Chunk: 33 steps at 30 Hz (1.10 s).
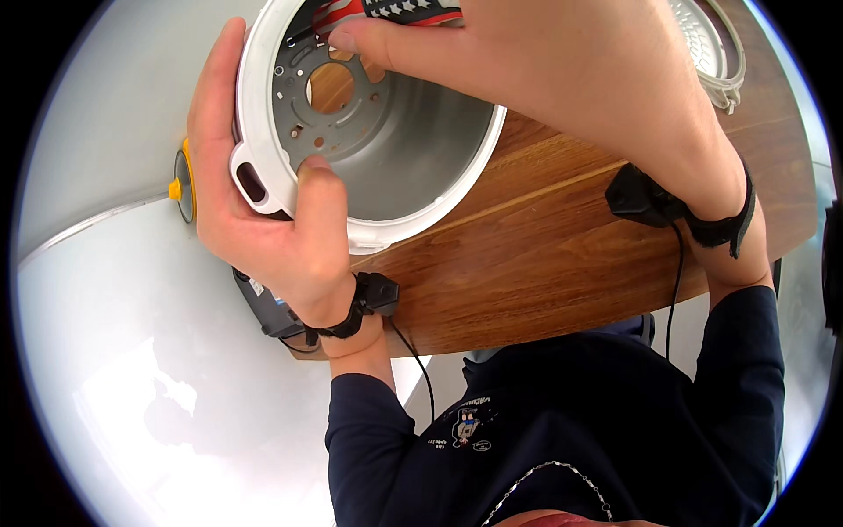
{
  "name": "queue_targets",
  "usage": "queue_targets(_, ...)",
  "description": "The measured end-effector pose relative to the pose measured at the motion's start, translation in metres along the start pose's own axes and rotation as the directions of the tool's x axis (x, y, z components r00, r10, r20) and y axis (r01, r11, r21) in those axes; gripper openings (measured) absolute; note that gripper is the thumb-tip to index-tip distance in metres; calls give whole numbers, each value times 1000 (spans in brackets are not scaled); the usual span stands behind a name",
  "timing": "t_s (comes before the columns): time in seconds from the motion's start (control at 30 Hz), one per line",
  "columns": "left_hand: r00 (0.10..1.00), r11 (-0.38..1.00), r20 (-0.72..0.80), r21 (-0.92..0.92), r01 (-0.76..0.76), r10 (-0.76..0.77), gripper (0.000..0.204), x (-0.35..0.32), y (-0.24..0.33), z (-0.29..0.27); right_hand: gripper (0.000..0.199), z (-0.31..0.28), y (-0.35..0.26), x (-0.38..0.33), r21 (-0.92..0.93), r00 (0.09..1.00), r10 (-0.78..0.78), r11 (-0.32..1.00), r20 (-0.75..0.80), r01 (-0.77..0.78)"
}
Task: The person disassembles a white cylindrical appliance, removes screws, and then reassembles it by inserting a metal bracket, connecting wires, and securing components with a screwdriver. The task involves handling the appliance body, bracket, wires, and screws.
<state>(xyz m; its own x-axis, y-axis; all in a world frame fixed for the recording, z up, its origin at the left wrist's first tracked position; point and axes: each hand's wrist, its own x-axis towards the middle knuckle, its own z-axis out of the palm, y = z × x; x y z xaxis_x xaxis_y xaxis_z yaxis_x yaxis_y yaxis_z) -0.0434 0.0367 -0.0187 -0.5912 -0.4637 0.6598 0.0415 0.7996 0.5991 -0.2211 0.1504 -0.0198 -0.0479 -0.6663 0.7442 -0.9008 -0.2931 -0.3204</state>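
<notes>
An open round cooker housing, with a white rim and a grey metal inside, is tilted towards me above the brown table. Its bottom has a large round hole and several smaller holes and slots. My left hand grips the left side of the rim, thumb inside and fingers along the outside, beside a small white looped handle. Over the far part of the opening, my right hand is closed around a thing patterned with stars and red-and-white stripes. Most of that thing is hidden, so its kind is unclear.
On the wooden table, a white perforated round lid with a pale ring lies at the far right. A yellow-and-grey round thing shows left of the housing. A dark device sits by my left wrist. Cables hang from both wrist straps.
</notes>
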Motion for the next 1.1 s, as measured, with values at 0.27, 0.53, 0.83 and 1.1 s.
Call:
queue_targets(0.27, 1000, 1000, -12, -19, 21, -21, 77, -1, 2, 2, 40, 0, 0, 0, -3, 1000, -7, 1000, -8, 7)
queue_targets(0.53, 999, 998, -19, 45, 33, -32, 77, -2, 10, 3, 41, -8, 3, 4, -16, 999, -11, 1000, -38, 10)
queue_targets(0.83, 997, 993, -59, 99, 58, -52, 75, 1, 2, -5, 42, -27, 7, 8, -44, 988, 63, 997, -140, -70)
queue_targets(1.1, 995, 992, -87, -122, 40, -51, 72, 14, -23, -32, 43, -49, 10, 13, 15, 901, 252, 965, -353, -264)
